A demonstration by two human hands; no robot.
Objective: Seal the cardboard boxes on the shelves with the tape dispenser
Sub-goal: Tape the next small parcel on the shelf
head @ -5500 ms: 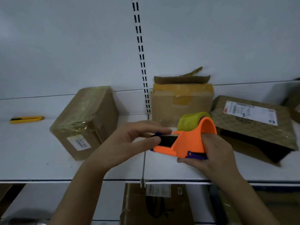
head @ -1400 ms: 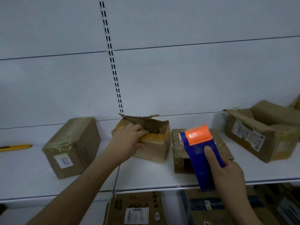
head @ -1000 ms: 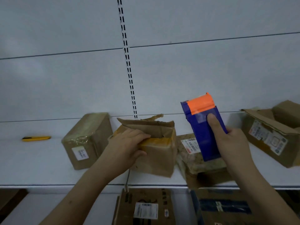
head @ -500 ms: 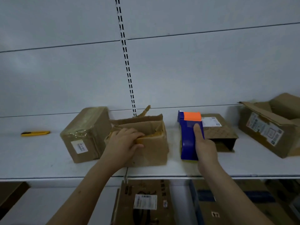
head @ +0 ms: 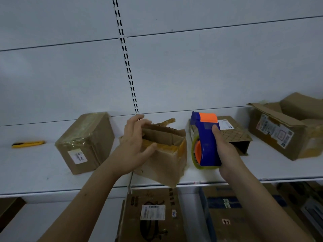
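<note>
White shelf [head: 35, 175], upper tier, contents from left to right.

Yellow utility knife [head: 28, 144]: lies flat near the left end, apart from everything else.

Taped cardboard box [head: 85, 142]: closed, glossy tape over its top, small white label on the front face, standing at an angle.

Open cardboard box [head: 166, 154]: middle of the shelf, just beside the taped one, its front lower corner reaching over the shelf edge. Flaps torn and standing up, orange-brown tape along the rim. The left hand [head: 136, 145] grips its left top flap, fingers curled over the upper edge and thumb pressed against the front.

Tape dispenser [head: 206, 140]: blue body, orange top and orange hub, yellowish tape roll on its left side. Held upright just right of the open box by the right hand [head: 225, 151], which wraps the handle from the right, one finger laid straight up the blue back.

Flat patterned box [head: 234, 135]: behind the dispenser, white label on top, one end open and dark.

Large opened box [head: 286, 130]: far right, flap raised, printed label on its side.

Lower tier: further cartons [head: 152, 213], one bearing a white barcode label.
</note>
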